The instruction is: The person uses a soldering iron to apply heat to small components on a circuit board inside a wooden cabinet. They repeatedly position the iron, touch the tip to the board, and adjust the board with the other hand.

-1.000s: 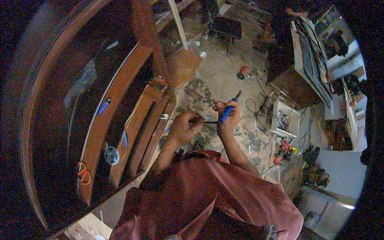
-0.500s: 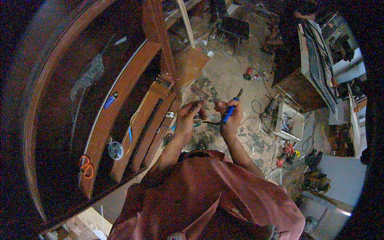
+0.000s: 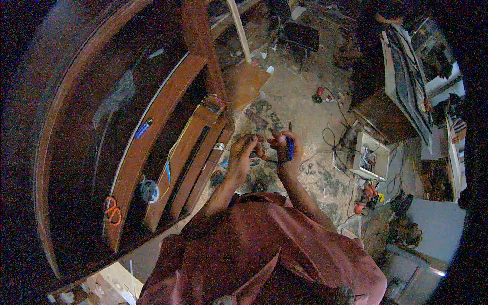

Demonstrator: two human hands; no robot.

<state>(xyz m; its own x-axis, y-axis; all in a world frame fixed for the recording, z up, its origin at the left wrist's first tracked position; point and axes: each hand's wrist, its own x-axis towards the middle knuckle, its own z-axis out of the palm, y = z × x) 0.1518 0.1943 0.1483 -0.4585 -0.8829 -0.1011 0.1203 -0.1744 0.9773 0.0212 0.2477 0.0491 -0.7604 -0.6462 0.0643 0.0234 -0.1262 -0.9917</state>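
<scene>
In front of my chest, my left hand (image 3: 241, 157) is closed in a pinch, its fingertips turned toward the right hand. Whatever lies between those fingers is too small and blurred to make out. Close beside it, my right hand (image 3: 287, 156) is wrapped round blue-handled pliers (image 3: 290, 148), whose narrow dark tip points away from me. The fingertips of both hands almost meet, and a thin dark strand runs between the hands below them.
Left stands a brown wooden cabinet frame with orange-handled scissors (image 3: 113, 211), a clear spool (image 3: 149, 191) and a blue pen-like item (image 3: 144, 128) on its rails. Right are a white tool box (image 3: 372, 157), loose cables and a wooden cabinet (image 3: 382, 114). A dark stool (image 3: 301, 36) stands farther off.
My right hand has moved slightly left and turned, so the pliers' tip now points more straight ahead. My left hand has shifted a little nearer to it; their fingertips are closer together.
</scene>
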